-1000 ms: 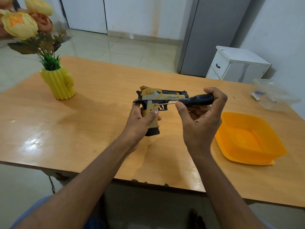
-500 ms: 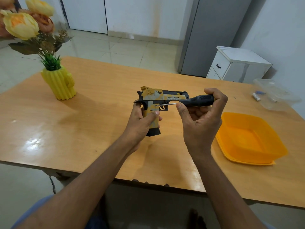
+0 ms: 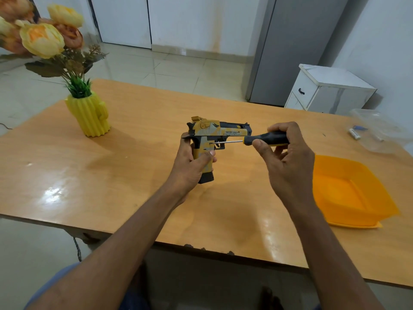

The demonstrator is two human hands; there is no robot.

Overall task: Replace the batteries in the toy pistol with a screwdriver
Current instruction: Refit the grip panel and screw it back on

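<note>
1. Right hand [image 3: 288, 162], pinching screwdriver [image 3: 266, 139] handle, has drawn slightly right; tip still at toy pistol [image 3: 214, 139] grip, so unscrewing continues.
2. Left hand [image 3: 193, 165] wraps pistol grip, upright above table [image 3: 134, 175].
3. Right of pistol: orange tray [image 3: 357, 198]; beyond, clear container [image 3: 380, 133] with battery [image 3: 354, 133].

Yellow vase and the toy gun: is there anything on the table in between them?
No. In the head view, only bare table lies between the yellow vase and the toy pistol, which the left hand holds.
</note>
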